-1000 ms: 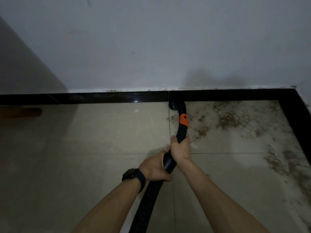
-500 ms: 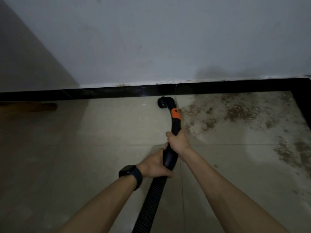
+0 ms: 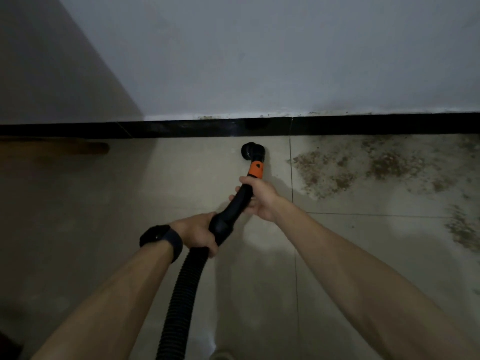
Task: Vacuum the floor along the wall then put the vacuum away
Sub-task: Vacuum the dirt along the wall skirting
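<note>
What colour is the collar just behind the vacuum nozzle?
The plastic collar is orange, seen best in the head view.

The wand (image 3: 235, 203) is finished in plain black, broken by an orange collar (image 3: 255, 170) beside the black nozzle (image 3: 252, 151). The hose (image 3: 181, 294) is black too and ribbed in close rings. The wall (image 3: 259, 61) is painted a pale grey-white and edged below by a glossy black skirting (image 3: 181, 129). The floor tiles (image 3: 155, 193) are coloured beige, lined with thin dark joints, and mottled at the right with brown speckled dirt (image 3: 384, 162). A brownish shape (image 3: 85, 148) at the left, possibly wood, is dimmed by shadow.
</note>
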{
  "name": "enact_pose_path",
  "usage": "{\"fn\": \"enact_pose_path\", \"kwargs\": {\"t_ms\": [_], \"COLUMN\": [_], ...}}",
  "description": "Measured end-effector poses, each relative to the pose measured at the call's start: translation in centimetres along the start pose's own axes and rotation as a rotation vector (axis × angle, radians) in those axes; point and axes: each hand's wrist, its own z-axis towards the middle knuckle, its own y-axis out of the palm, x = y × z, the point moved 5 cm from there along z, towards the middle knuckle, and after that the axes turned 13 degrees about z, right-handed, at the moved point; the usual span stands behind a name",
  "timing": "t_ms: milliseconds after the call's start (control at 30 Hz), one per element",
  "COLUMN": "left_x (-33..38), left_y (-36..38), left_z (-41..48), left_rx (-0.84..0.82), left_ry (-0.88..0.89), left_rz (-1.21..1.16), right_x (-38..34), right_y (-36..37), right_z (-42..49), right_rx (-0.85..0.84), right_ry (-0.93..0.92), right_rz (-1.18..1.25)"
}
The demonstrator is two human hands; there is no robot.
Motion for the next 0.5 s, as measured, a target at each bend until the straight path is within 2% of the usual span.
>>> {"fn": "enact_pose_path", "kwargs": {"t_ms": [133,367,500], "left_x": [1.4,6.9,8.4], "left_y": [0.8,9.1,12.7], "left_z": [0.1,-0.7,-0.8], "left_rx": [-0.100,-0.127,-0.221], "left_ry": [0.023,0.151,0.159], "left_rz": [0.115,0.188,0.240], "right_x": [0.5,1.9,3.6], "right_y": [-1.9,-10.9,-13.8], "right_z": [-1.0,-5.3,-6.3], "right_rx": [0.026,0.100,0.148], "right_ry": [-0.025,0.013,0.014], "right_rz": [-0.066,-0.126,-0.205]}}
